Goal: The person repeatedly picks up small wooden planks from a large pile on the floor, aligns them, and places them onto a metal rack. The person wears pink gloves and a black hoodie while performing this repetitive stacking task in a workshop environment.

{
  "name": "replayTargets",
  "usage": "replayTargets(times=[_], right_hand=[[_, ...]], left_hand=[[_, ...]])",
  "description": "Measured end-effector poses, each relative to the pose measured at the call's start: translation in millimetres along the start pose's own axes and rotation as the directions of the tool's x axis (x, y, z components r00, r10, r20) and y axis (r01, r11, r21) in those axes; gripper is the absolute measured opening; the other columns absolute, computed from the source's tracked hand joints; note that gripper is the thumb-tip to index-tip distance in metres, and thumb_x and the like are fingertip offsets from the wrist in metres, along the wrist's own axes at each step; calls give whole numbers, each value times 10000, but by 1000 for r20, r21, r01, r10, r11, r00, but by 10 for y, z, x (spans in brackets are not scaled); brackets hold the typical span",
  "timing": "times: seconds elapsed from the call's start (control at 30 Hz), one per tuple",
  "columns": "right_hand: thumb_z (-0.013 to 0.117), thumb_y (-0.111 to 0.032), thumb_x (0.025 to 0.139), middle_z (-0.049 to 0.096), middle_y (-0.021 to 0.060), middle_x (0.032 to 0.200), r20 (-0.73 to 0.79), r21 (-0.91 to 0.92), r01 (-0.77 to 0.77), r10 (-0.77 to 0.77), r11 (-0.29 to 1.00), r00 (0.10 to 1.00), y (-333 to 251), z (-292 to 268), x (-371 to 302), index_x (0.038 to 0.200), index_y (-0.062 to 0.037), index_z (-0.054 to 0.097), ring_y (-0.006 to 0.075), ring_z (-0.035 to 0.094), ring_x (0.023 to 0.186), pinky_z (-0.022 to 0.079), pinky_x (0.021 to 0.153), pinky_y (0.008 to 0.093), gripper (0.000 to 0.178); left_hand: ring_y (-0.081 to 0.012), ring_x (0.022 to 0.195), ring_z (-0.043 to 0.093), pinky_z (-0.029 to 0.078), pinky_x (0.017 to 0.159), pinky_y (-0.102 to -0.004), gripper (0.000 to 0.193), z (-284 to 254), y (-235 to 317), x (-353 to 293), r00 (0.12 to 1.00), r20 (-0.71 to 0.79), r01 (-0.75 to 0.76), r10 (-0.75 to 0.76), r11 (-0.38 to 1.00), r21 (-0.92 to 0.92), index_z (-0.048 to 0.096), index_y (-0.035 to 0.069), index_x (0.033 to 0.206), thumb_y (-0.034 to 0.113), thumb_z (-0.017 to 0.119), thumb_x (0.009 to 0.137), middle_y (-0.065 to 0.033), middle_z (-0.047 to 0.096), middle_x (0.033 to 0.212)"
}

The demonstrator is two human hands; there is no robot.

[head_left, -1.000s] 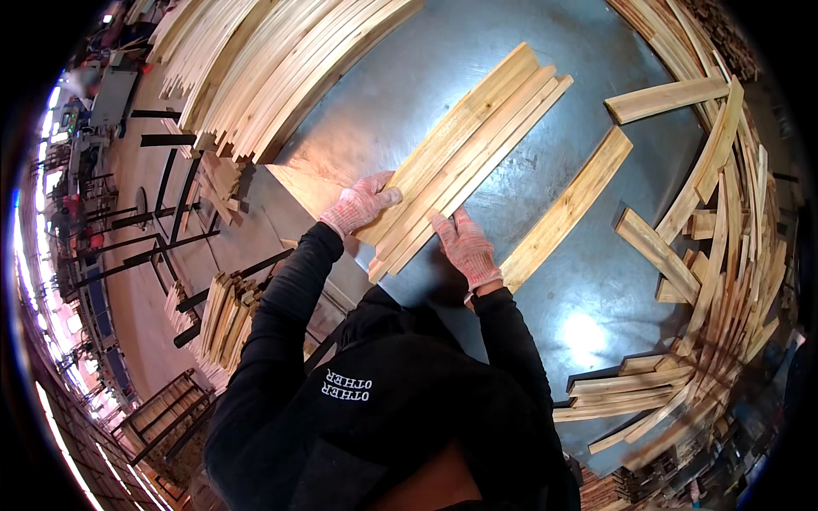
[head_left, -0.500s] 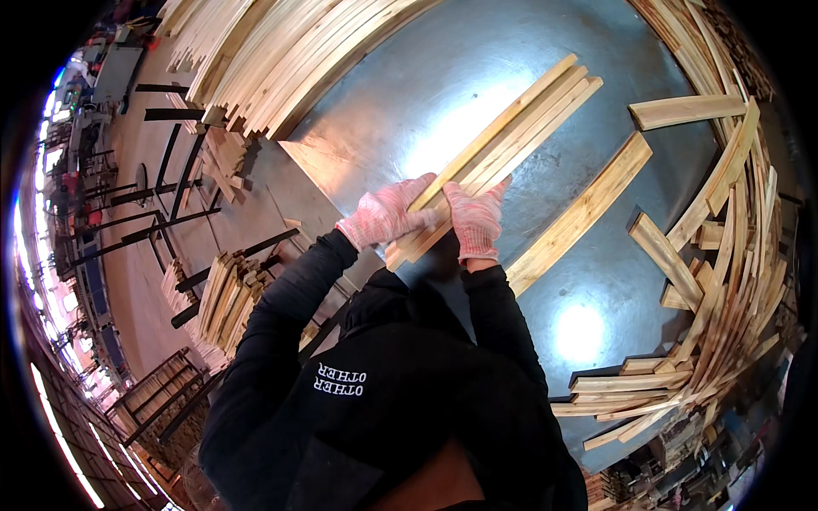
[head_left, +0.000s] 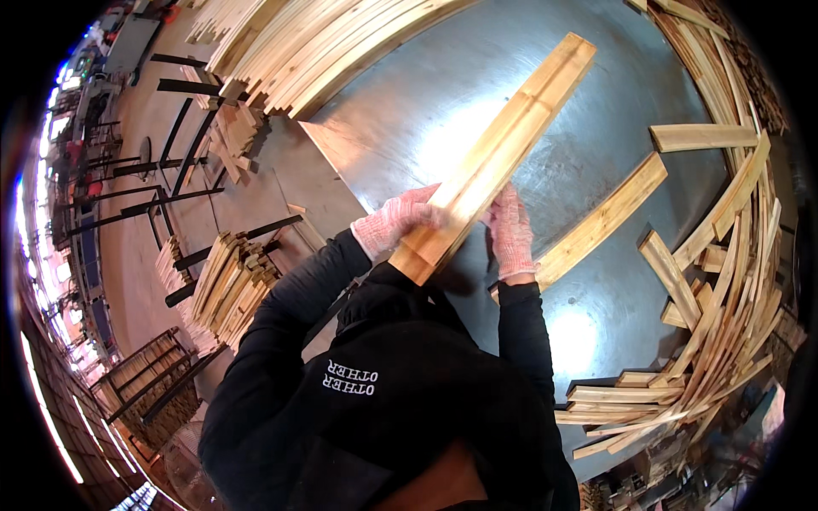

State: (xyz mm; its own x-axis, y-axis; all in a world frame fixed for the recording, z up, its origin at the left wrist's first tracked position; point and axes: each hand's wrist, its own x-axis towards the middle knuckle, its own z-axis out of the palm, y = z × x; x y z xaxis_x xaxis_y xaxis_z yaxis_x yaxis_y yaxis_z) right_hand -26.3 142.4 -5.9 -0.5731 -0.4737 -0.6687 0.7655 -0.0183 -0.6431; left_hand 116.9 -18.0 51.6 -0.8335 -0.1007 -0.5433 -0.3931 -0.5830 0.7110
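Both my hands wear pinkish knit gloves and grip a bundle of long pale wooden slats [head_left: 503, 149] by its near end. My left hand [head_left: 394, 223] clasps the bundle's left side, and my right hand [head_left: 511, 232] presses its right side. The bundle is squeezed tight and tilts up from the grey metal table [head_left: 426, 111], running away to the upper right. One loose slat [head_left: 601, 223] lies flat on the table just right of my right hand.
A big stack of slats [head_left: 315, 43] covers the table's far left. More slats [head_left: 733, 255] are heaped along the right edge. Left of the table, on the floor, stand a slat pile [head_left: 230, 285], dark metal racks [head_left: 170, 179] and a wooden crate [head_left: 145, 383].
The slats lay spread flat under my hands a second ago. I pushed them together into one tight bundle, and its near end has risen off the table.
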Motion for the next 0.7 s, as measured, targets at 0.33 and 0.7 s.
replayTargets(times=[0.33,0.7], right_hand=[[768,-55,869,608,112,1263,72,-135,141,-132,981,989,-209,718,205,1616,-45,90,183,630,1049,542,884,304,1009],[784,-53,838,579,109,1235,100,-140,185,-172,973,980,332,2417,761,1595,-54,-123,196,598,1040,523,907,310,1181]], left_hand=[[-244,1115,649,530,963,-398,697,-516,-461,451,979,-178,121,-97,984,130,526,6,1397,555,599,974,-133,658,1270],[-286,1091,661,537,922,-394,425,-1338,916,-376,635,-188,50,749,203,978,696,121,1197,280,776,812,-109,664,1217]])
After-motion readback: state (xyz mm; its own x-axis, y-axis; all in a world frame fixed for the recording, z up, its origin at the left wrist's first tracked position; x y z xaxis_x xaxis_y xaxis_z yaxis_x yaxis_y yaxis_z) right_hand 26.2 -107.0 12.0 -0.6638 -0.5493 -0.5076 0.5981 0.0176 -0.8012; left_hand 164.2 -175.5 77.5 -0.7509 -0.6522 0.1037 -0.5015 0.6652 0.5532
